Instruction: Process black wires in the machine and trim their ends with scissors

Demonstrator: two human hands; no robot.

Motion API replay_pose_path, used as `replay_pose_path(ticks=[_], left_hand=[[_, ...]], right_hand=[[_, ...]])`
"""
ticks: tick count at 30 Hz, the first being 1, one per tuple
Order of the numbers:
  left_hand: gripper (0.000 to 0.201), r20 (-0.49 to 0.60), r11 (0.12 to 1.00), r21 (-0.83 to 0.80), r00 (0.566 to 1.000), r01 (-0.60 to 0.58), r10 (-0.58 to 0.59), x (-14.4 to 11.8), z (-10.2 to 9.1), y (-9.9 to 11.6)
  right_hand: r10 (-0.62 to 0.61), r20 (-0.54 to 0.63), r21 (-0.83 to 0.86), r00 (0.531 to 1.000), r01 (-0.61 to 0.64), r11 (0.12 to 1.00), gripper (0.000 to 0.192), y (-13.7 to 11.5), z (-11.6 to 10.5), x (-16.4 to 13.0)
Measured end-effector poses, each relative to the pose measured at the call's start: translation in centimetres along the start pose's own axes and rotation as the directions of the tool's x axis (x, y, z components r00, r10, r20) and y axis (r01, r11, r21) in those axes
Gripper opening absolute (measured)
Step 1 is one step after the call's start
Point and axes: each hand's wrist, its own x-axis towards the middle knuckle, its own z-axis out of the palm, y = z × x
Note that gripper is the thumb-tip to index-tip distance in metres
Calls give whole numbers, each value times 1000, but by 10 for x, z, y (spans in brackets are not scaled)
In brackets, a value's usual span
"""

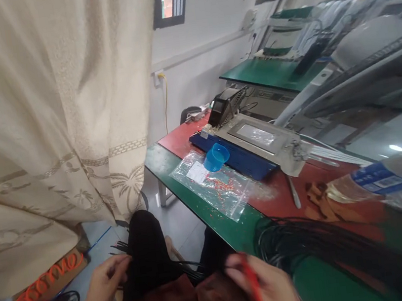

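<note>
Left hand (105, 283) pinching black cable ends (123, 248) over the lap, right hand (268, 285) grasping a red piece (253, 282) beside the black coil (311, 244); advisable: keep ends aligned, grip steady.

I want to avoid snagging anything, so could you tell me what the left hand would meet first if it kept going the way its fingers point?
Probably the bundle of thin black cables lying across the lap: the left hand points right at their ends, seemingly touching already.
</note>
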Motion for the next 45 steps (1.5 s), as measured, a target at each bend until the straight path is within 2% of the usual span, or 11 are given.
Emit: replay_pose_path(ticks=[2,5,9,15,18,23,27,33,36,40,45], left_hand=[[37,42,998,52,998,44,-47,-6,-15,-39],[42,69,991,82,991,107,-113,-19,-17,-84],[43,55,987,104,991,120,-126,-29,-3,-108],[38,64,996,12,994,93,-93,-24,14,-93],[32,113,980,-138,985,146,-131,-23,20,-77],[37,323,847,-348,900,401,-294,-23,32,-49],[39,445,659,-545,845,518,-296,-18,40,-28],[30,532,404,-765,846,502,-44,-7,65,-15],[35,546,316,-786,836,532,-51,0,78,-13],[20,400,146,-880,872,451,-284,8,78,-13],[21,225,137,-952,930,273,-291,4,61,-27]], right_hand=[[-26,252,8,967,25,1000,11,-12,37,20],[33,422,-109,906,15,994,8,-20,95,47],[187,579,-207,794,-79,975,16,-16,143,60],[236,658,-200,715,-135,970,33,-9,156,62],[207,682,-35,701,-251,967,25,-7,153,63],[179,716,398,675,-606,688,31,-14,139,63],[119,693,525,711,-611,593,33,-24,122,55],[97,621,596,778,-549,586,36,-23,108,40],[105,603,536,791,-499,681,30,-29,102,36],[59,589,316,806,-297,901,16,-39,95,33],[39,278,201,960,-98,975,9,-16,108,47]])
